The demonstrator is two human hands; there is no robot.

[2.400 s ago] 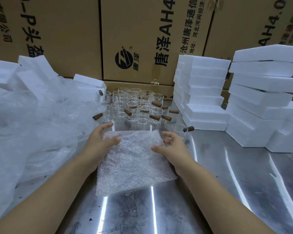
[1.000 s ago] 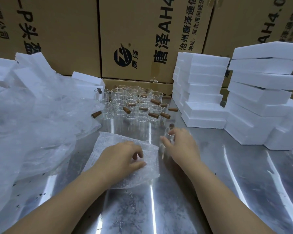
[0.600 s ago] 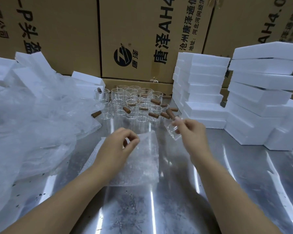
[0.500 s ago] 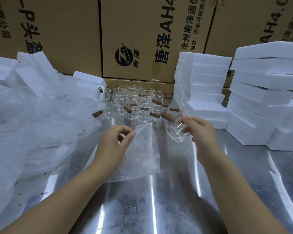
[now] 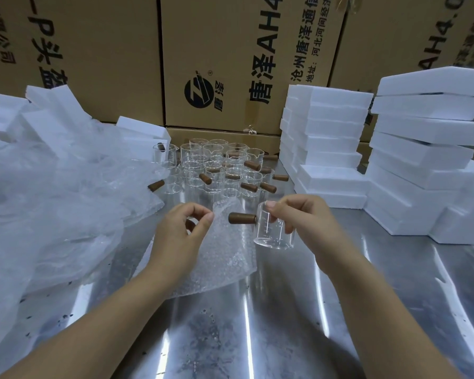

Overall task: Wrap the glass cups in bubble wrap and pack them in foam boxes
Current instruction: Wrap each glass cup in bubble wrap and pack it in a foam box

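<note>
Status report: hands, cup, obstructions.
Left hand pinches bubble wrap corner, lifted. Right hand holds glass cup off the table, wooden handle toward the wrap. Nothing between cup and wrap; other cups stand behind.

Hidden, cropped, unreadable from your head view
Your left hand (image 5: pixel 179 236) covers part of the bubble wrap sheet (image 5: pixel 227 258); rear glass cups (image 5: pixel 216 160) overlap, uncountable; held cup (image 5: pixel 274 231) scale unreadable; foam boxes (image 5: pixel 433 160) and carton print (image 5: pixel 266 64) run off frame.
</note>
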